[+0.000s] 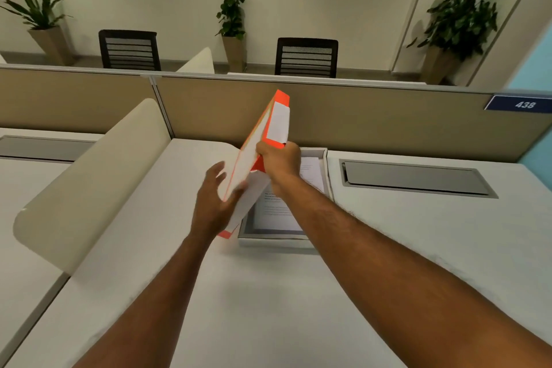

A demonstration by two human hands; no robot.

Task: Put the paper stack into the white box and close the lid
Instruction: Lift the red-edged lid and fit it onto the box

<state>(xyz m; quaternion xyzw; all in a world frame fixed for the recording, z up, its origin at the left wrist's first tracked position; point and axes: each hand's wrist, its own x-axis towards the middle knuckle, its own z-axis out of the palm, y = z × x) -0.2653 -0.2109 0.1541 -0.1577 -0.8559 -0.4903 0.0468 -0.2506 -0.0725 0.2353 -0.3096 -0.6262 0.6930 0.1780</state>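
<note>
The white box (276,239) lies open on the desk in the middle of the head view. The paper stack (276,212), printed sheets, lies flat inside it. The lid (254,152), white with orange edges, stands tilted on its left side above the box's left wall. My right hand (279,162) grips the lid's lower orange edge from the right. My left hand (213,199) presses against the lid's white outer face, thumb on its near edge. My right forearm covers part of the box and paper.
A curved beige divider (89,185) rises left of the desk. A tan partition wall (373,119) runs behind the box. A grey cable hatch (415,178) is set in the desk at the right. Chairs and plants stand beyond the partition.
</note>
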